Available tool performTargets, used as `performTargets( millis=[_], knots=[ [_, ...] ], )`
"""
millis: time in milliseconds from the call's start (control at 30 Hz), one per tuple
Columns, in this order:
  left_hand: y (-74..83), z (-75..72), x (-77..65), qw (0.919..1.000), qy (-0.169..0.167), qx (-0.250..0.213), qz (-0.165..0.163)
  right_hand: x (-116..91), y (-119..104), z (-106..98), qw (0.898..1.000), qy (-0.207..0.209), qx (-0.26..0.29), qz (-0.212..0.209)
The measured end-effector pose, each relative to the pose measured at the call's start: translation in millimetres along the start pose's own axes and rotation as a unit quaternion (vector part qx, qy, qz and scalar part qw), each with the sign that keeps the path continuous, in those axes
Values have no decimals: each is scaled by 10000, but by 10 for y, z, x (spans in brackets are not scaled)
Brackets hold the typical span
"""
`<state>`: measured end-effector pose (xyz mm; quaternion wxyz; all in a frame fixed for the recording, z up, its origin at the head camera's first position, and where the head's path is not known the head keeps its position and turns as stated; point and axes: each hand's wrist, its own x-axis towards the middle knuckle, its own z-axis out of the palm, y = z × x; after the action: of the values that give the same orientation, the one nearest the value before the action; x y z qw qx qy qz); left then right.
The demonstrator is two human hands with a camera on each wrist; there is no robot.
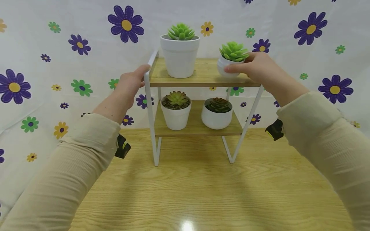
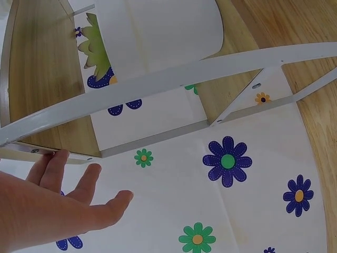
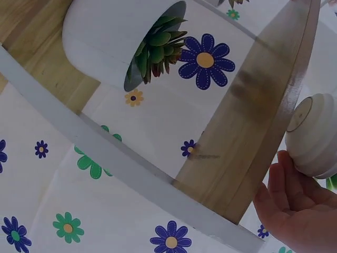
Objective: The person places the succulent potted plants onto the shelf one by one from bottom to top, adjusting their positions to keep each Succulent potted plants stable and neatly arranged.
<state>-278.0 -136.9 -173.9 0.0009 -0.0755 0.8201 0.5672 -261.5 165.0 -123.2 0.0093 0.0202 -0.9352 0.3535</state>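
A two-tier plant shelf [image 1: 202, 85] with a white metal frame and wooden boards stands on the table. My left hand [image 1: 131, 83] holds its upper left corner, thumb over the rail and other fingers [image 2: 89, 182] by the side. My right hand [image 1: 254, 65] pinches a small white pot [image 1: 223, 65] with a bright green succulent, thumb in front, at the right end of the upper board. The pot's underside [image 3: 302, 114] shows in the right wrist view, at least partly off the board. A tall white succulent pot [image 1: 180, 56] stands on the upper board's left.
Two more white pots stand on the lower board: a tapered one [image 1: 177, 118] at left and a rounded one [image 1: 216, 119] with a dark succulent at right. A flower-printed cloth [image 1: 95, 70] hangs behind. The wooden table [image 1: 185, 186] extends in front.
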Motion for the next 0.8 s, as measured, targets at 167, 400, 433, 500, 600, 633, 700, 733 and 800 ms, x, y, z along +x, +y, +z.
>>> performTargets(
  millis=[167,400,433,500,600,633,700,733,800],
  knots=[
    [-1,6,7,10000,-5,13,14,106,-18,25,9997,96,-68,220],
    [-10,4,9,10000,25,5,47,239,-17,69,9978,190,228,586],
    [-10,6,6,10000,21,2,44,258,-12,74,9976,219,254,613],
    [-9,11,-1,10000,11,-27,46,287,-2,88,9973,279,234,632],
    [-12,15,-3,10000,7,-41,55,317,9,116,9977,317,166,577],
    [-13,15,-1,10000,7,-29,56,324,11,125,9978,330,150,548],
    [-14,11,2,10000,20,-11,57,330,11,141,9980,347,159,506],
    [-14,8,3,10000,26,3,51,330,7,148,9980,353,189,494],
    [-12,1,5,10000,49,21,51,331,1,161,9977,393,236,491]
  ],
)
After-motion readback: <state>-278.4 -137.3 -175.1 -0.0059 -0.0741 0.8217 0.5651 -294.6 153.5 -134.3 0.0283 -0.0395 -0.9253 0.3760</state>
